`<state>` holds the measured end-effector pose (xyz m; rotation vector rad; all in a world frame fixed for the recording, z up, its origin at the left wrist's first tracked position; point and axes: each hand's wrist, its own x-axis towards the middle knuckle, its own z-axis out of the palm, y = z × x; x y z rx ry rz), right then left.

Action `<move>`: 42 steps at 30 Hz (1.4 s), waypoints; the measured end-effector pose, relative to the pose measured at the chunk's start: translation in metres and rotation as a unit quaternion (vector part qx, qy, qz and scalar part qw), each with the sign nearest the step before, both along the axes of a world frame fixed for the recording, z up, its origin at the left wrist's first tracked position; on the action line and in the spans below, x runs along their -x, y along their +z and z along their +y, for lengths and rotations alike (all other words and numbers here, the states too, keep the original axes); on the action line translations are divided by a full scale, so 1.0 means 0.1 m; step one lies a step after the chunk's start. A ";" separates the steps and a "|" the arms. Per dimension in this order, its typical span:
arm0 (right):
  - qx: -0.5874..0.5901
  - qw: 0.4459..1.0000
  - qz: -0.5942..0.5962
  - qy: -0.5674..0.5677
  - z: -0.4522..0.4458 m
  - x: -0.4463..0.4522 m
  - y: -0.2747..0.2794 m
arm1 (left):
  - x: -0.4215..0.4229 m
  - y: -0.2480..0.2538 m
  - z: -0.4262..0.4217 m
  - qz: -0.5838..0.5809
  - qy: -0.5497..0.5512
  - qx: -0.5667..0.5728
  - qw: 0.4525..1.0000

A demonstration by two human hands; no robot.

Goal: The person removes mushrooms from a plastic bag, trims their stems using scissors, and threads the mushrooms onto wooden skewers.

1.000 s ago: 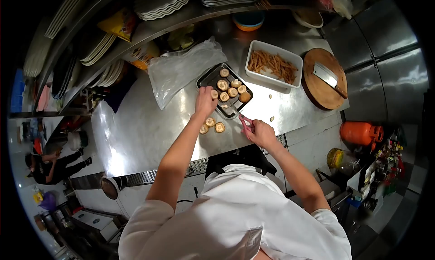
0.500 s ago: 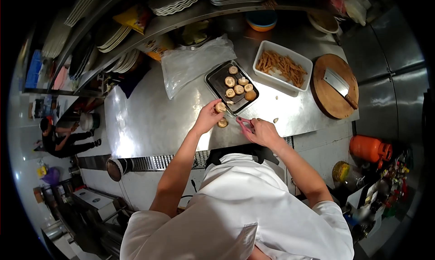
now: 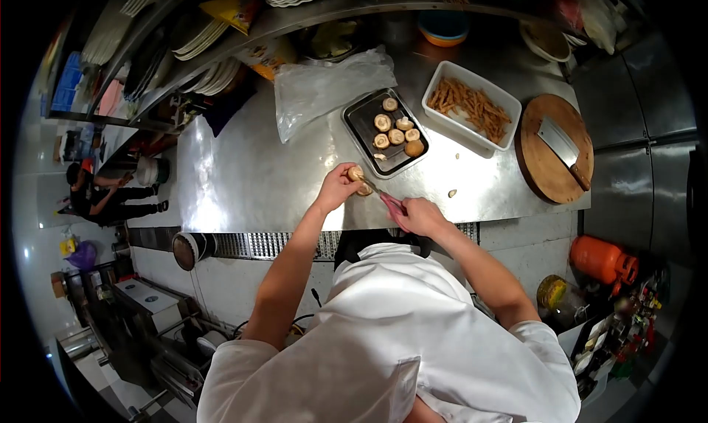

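Over the steel table's front part, my left hand [image 3: 338,188] pinches a mushroom [image 3: 355,173] between thumb and fingers. My right hand [image 3: 422,216] is wrapped round the pink handles of a pair of scissors [image 3: 394,204], whose blades reach to the held mushroom. Another mushroom [image 3: 364,190] lies just below it, partly hidden. Behind my hands is a dark tray [image 3: 357,125] holding several mushrooms [image 3: 396,136], most with the underside up, and a small cut piece [image 3: 380,157].
Right of the tray stands a white container [image 3: 472,145] of brown strips. A cleaver [image 3: 558,142] lies on a round wooden board [image 3: 536,174]. A plastic bag [image 3: 324,91] is at the back, under a shelf with plates. A person [image 3: 99,191] is at far left.
My left hand has brought a mushroom from the tray to the front of it. The scissors have closed in on that mushroom. The view has shifted, so the table appears higher.
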<state>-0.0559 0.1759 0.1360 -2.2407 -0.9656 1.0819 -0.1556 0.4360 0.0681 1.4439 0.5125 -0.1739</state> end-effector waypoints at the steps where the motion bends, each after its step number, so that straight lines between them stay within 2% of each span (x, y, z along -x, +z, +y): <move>1: -0.001 1.000 0.000 0.001 0.03 0.00 0.02 | 0.01 -0.07 -0.01 -0.009 0.030 -0.034 0.999; 2: 0.018 1.000 0.011 -0.013 0.04 0.02 0.02 | 0.03 -0.14 -0.02 -0.017 0.059 -0.067 0.996; 3: 0.039 0.999 0.022 -0.028 0.05 0.03 0.02 | 0.04 -0.11 -0.05 -0.015 0.058 -0.066 0.996; 6: 0.033 0.999 0.011 -0.019 0.15 0.04 -0.03 | 0.03 0.08 -0.17 0.024 0.034 -0.173 0.984; 10: 0.021 0.999 -0.015 -0.020 0.26 0.11 -0.10 | 0.04 0.12 -0.19 0.016 0.048 -0.171 0.984; 12: 0.014 0.999 -0.032 -0.023 0.30 0.13 -0.06 | 0.07 0.08 -0.17 -0.031 0.086 -0.109 0.990; 16: -0.011 0.997 -0.072 -0.013 0.35 0.24 -0.26 | 0.11 -0.02 -0.04 -0.030 0.067 -0.120 0.990; 18: -0.055 0.998 0.001 -0.023 0.39 0.29 -0.40 | 0.11 -0.02 0.02 -0.037 0.064 -0.138 0.988; 19: -0.053 0.998 0.002 -0.024 0.40 0.31 -0.44 | 0.12 0.04 0.05 -0.036 0.063 -0.137 0.988; 20: -0.046 0.985 0.154 -0.062 0.41 0.33 -0.48 | 0.14 0.11 0.08 -0.001 0.068 -0.202 0.977; 21: -0.038 0.947 0.302 -0.099 0.43 0.33 -0.47 | 0.14 0.19 0.12 0.034 0.072 -0.267 0.961; 22: -0.037 0.947 0.303 -0.101 0.43 0.32 -0.47 | 0.14 0.18 0.16 0.035 0.070 -0.265 0.961; 24: 0.017 0.896 0.397 -0.197 0.44 0.26 -0.42 | 0.14 0.15 0.25 0.015 0.066 -0.263 0.962; 25: 0.018 0.895 0.398 -0.198 0.47 0.25 -0.38 | 0.13 0.11 0.26 0.017 0.065 -0.262 0.963; 28: 0.033 0.975 0.197 -0.093 0.58 0.19 -0.13 | 0.05 0.09 0.21 0.005 0.074 -0.246 0.966; 31: 0.048 0.987 0.123 -0.096 0.65 0.22 -0.11 | -0.03 0.10 0.12 -0.017 0.061 -0.256 0.965; 35: 0.033 0.982 0.113 -0.149 0.57 0.25 -0.21 | -0.16 0.12 -0.02 -0.027 0.038 -0.254 0.966; 39: 0.027 0.980 0.111 -0.162 0.43 0.31 -0.40 | -0.29 -0.03 -0.10 -0.025 -0.006 -0.309 0.951; 41: -0.052 0.904 0.341 -0.253 0.34 0.37 -0.56 | -0.37 -0.09 -0.12 -0.025 -0.030 -0.326 0.945; 42: -0.055 0.903 0.339 -0.258 0.31 0.35 -0.52 | -0.40 -0.12 -0.12 -0.015 -0.017 -0.303 0.953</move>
